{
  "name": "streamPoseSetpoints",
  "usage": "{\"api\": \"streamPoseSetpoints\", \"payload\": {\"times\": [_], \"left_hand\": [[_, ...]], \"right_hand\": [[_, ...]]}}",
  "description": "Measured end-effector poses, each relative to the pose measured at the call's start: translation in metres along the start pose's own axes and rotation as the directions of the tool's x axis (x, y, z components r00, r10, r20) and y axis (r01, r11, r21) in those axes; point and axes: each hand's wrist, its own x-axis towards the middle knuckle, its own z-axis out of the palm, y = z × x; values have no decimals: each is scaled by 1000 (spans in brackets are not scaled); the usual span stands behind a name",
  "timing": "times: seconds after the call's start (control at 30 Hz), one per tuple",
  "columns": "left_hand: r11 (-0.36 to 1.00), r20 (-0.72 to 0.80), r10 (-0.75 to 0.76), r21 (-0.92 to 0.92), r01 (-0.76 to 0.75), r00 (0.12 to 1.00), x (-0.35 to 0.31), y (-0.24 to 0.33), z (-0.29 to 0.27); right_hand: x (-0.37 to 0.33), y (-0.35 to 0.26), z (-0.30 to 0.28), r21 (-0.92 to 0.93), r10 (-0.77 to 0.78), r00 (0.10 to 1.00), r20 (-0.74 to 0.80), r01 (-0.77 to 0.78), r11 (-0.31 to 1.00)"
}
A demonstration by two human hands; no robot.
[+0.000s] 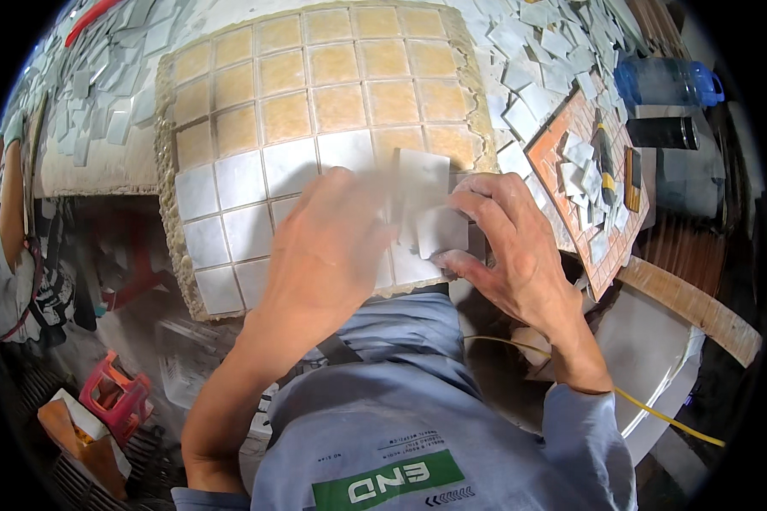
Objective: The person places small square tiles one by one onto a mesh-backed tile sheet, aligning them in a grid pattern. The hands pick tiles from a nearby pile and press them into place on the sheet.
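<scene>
A square grid mould (341, 64) with a rough tan rim lies before me, its far cells showing yellowish bases. White square tiles (247, 176) fill many of the nearer cells. My right hand (524, 247) is closed at the mould's near right, pinching a white tile (443, 232) between thumb and fingers. Just beyond it, another white tile (424, 175) stands tilted, partly smeared by motion. My left hand (324, 234) is over the near middle cells, its fingertips blurred beside these tiles, so its grip cannot be made out. Both hands hide some cells.
Loose pale tiles (528, 102) lie heaped right of the mould, others (102, 94) at the far left. An orange board (571, 204) at right carries tile pieces and a yellow-black tool (607, 162). Beyond are a blue water bottle (665, 83) and a black cylinder (663, 133). Another person's arm (11, 200) shows left.
</scene>
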Motion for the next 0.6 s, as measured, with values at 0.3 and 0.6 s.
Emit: {"api": "streamPoseSetpoints", "payload": {"times": [0.3,0.6], "left_hand": [[994,97,9,111,-20,995,4,15,2],[1000,41,2,-7,-2,999,7,16,8]], "right_hand": [[-19,22,-5,473,263,962,-65,-203,858],[20,68,-24,592,550,829,-99,-395,703]]}}
